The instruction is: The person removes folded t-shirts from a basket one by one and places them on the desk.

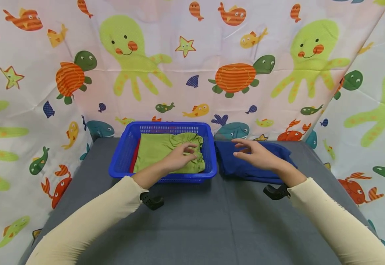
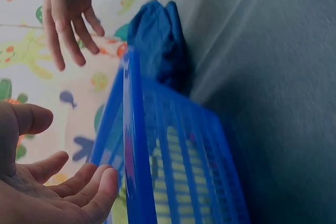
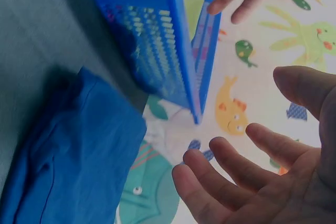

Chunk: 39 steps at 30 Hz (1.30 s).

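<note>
In the head view a blue plastic basket (image 1: 163,178) stands at the back of the table, holding a folded green garment (image 1: 156,147) with a gathered edge. Something red (image 1: 135,156) shows along the left side under the green cloth. My left hand (image 1: 179,157) hovers over the basket's right half, fingers loosely bent and holding nothing. A folded dark blue garment (image 1: 235,167) lies on the table right of the basket. Above it hangs my right hand (image 1: 256,155), its fingers apart and empty. In the right wrist view the blue garment (image 3: 79,150) sits below that hand.
The grey tabletop (image 1: 192,224) stretches toward me in front of the basket. A curtain (image 1: 185,92) printed with sea animals closes off the back and both sides. Each wrist carries a black strapped device, such as the left one (image 1: 152,201).
</note>
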Tool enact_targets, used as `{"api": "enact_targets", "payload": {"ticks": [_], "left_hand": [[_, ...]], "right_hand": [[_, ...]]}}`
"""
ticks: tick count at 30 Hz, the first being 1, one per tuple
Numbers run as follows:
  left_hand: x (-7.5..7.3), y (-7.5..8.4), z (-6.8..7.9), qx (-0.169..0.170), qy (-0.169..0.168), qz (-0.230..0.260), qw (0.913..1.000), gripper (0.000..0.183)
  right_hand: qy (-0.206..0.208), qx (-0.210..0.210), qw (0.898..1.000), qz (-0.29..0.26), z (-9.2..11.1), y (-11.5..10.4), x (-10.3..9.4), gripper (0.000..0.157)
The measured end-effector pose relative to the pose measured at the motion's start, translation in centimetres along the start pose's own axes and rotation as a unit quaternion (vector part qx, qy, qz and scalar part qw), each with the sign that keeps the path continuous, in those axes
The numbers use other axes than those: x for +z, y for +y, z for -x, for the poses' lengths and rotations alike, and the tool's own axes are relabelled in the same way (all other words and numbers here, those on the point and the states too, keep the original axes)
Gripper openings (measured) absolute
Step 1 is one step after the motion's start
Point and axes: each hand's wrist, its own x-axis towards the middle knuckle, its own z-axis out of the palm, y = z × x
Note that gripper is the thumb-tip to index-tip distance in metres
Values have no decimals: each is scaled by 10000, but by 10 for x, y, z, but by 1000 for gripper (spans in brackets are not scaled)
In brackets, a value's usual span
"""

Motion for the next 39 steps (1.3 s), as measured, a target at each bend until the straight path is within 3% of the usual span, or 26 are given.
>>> {"api": "enact_targets", "payload": {"ticks": [10,16,22,24,31,35,39], "left_hand": [[-40,-18,21,-223,155,174,9995,52],[-63,-34,30,-484,212,266,9982,55],[-87,-52,37,-762,237,56,9968,63],[-94,-57,39,-838,213,-22,9963,65],[-118,-76,40,-984,213,-102,9949,71],[-128,-86,38,-1087,184,-25,9939,71],[-130,-94,35,-1198,70,-19,9928,71]], "right_hand": [[-212,-112,9992,-318,-26,-20,21,65],[-439,-143,9959,-772,-38,-30,31,69],[-669,48,9907,-1183,-55,-38,41,70],[-803,152,9860,-1454,-61,-38,43,72],[-1231,654,9541,-2650,-77,-40,53,79],[-1423,859,9451,-2814,-88,-43,66,83],[-1457,1169,9446,-2698,-97,-47,79,88]]}}
